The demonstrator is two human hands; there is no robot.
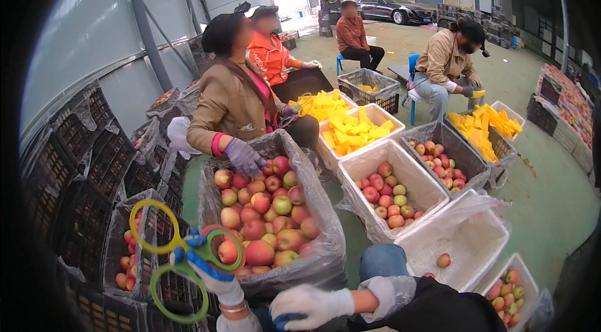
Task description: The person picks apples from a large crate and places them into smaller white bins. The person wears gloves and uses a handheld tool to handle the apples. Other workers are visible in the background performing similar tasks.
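My left hand (204,264), in a white glove with blue coating, grips a plastic sizing tool (188,257) of yellow, green and orange rings at the lower left. The orange ring and a green ring lie over the near left side of a plastic-lined crate of red and yellow-green apples (258,252). Another white glove covers my right hand (310,306), which rests low in front of me, its fingers curled down; whether it holds anything is hidden. To the right, a white foam box (469,238) lined with clear plastic holds a red apple (443,260).
A co-worker's purple-gloved hand (245,156) reaches into the same crate. Beyond stand boxes of apples (387,196) and yellow foam pieces (357,128). Stacked black crates (94,153) line the left. Several people sit around; a small apple box (507,297) is at lower right.
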